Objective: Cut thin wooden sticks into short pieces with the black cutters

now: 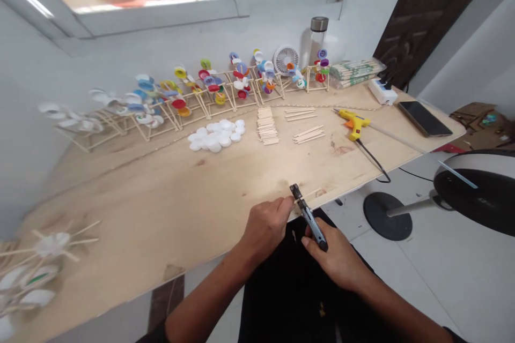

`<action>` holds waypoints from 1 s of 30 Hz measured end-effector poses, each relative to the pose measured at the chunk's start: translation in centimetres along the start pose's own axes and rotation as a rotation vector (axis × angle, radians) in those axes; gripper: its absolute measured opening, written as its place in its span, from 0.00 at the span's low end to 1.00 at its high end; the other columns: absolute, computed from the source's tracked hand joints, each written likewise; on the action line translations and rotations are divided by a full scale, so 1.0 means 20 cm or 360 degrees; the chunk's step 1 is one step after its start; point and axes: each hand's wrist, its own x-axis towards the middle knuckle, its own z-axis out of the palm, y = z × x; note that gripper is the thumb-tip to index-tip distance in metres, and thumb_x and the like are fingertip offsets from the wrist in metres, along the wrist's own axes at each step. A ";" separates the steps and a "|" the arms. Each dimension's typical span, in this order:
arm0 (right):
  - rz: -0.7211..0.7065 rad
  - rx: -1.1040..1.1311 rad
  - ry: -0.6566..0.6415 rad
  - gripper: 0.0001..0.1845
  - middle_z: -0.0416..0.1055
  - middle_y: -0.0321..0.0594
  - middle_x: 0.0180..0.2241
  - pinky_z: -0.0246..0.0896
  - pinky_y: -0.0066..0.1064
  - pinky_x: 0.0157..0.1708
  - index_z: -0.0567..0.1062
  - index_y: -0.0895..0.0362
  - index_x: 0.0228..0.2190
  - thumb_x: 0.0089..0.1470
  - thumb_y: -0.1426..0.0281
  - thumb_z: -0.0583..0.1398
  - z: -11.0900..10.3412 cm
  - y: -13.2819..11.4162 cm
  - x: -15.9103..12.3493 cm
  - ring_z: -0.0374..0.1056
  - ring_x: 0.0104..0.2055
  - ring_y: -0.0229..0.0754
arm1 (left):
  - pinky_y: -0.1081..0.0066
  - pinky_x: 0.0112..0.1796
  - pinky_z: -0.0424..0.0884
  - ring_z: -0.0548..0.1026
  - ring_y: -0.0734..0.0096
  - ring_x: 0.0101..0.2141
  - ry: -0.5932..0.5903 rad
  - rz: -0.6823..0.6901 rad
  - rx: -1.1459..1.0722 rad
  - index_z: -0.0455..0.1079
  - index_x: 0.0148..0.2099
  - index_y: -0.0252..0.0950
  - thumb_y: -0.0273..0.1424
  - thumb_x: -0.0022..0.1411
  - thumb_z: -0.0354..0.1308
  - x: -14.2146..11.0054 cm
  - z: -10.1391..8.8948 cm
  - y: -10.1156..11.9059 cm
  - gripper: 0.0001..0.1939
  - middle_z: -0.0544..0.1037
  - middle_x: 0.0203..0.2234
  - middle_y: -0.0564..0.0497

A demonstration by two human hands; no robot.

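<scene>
My left hand (265,228) pinches a thin wooden stick (311,194) near the table's front edge. My right hand (333,260) grips a small dark cutting tool (310,220) with a blue handle. The tool's jaws (296,191) close around the stick next to my left fingertips. Both hands are just off the near edge of the plywood tabletop (161,198). The right hand's fingers partly hide the tool's handle.
Several stick frames with colourful bottle caps (209,86) line the back of the table, beside white caps (215,135) and stacked sticks (267,126). A yellow hot glue gun (353,123), phone (424,118) and power strip (382,91) lie right. A white-capped stick assembly (40,262) lies left.
</scene>
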 end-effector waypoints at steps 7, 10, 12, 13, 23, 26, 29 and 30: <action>-0.0024 -0.0099 -0.0016 0.03 0.71 0.36 0.25 0.50 0.27 0.27 0.65 0.56 0.31 0.51 0.70 0.55 -0.02 0.00 -0.02 0.66 0.28 0.41 | 0.77 0.23 0.63 0.68 0.76 0.21 -0.0131 -0.0082 -0.0426 0.63 0.36 0.34 0.26 0.63 0.40 0.00 -0.04 0.01 0.10 0.71 0.21 0.53; -0.0046 -0.0152 -0.0014 0.03 0.71 0.37 0.26 0.50 0.28 0.27 0.65 0.55 0.31 0.51 0.70 0.54 -0.02 0.00 -0.02 0.67 0.28 0.42 | 0.77 0.21 0.60 0.65 0.77 0.18 -0.0198 -0.0164 -0.0625 0.61 0.33 0.35 0.28 0.64 0.39 0.01 -0.07 0.03 0.11 0.67 0.18 0.55; -0.0043 -0.0179 -0.0019 0.03 0.70 0.37 0.25 0.50 0.27 0.26 0.64 0.55 0.31 0.51 0.70 0.54 -0.02 0.01 -0.02 0.67 0.28 0.42 | 0.77 0.22 0.59 0.64 0.78 0.18 -0.0248 -0.0230 -0.0777 0.60 0.31 0.35 0.28 0.65 0.39 0.02 -0.09 0.03 0.12 0.66 0.18 0.56; -0.0044 -0.0189 -0.0019 0.03 0.70 0.37 0.25 0.50 0.27 0.26 0.64 0.55 0.31 0.51 0.69 0.54 -0.02 0.01 -0.02 0.67 0.28 0.42 | 0.77 0.23 0.59 0.64 0.78 0.19 -0.0279 -0.0264 -0.0854 0.60 0.31 0.35 0.29 0.65 0.39 0.03 -0.10 0.03 0.12 0.66 0.19 0.56; -0.0091 -0.0194 -0.0025 0.04 0.69 0.35 0.23 0.51 0.27 0.25 0.63 0.55 0.30 0.52 0.68 0.53 -0.03 0.00 -0.02 0.66 0.25 0.41 | 0.72 0.38 0.66 0.70 0.73 0.34 -0.0593 -0.0457 -0.1502 0.65 0.38 0.33 0.30 0.65 0.39 0.10 -0.17 0.00 0.14 0.72 0.31 0.49; -0.0056 -0.0201 -0.0007 0.04 0.67 0.34 0.21 0.50 0.27 0.24 0.63 0.55 0.28 0.52 0.67 0.52 -0.02 0.00 -0.01 0.64 0.23 0.40 | 0.73 0.35 0.67 0.71 0.74 0.31 -0.0588 -0.0422 -0.1383 0.64 0.37 0.34 0.29 0.65 0.38 0.10 -0.16 -0.01 0.14 0.72 0.29 0.50; -0.0020 -0.0176 0.0025 0.06 0.67 0.34 0.20 0.51 0.27 0.24 0.64 0.55 0.28 0.53 0.67 0.52 0.01 0.01 0.01 0.64 0.23 0.40 | 0.76 0.27 0.65 0.69 0.76 0.23 -0.0496 -0.0390 -0.0978 0.64 0.35 0.34 0.29 0.65 0.39 0.07 -0.11 0.00 0.13 0.71 0.23 0.53; -0.0008 -0.0170 0.0037 0.06 0.66 0.34 0.20 0.51 0.27 0.24 0.64 0.55 0.27 0.53 0.66 0.52 0.01 0.02 0.02 0.64 0.23 0.39 | 0.76 0.25 0.64 0.68 0.76 0.22 -0.0425 -0.0370 -0.0797 0.64 0.35 0.34 0.28 0.65 0.40 0.06 -0.09 0.00 0.12 0.71 0.22 0.53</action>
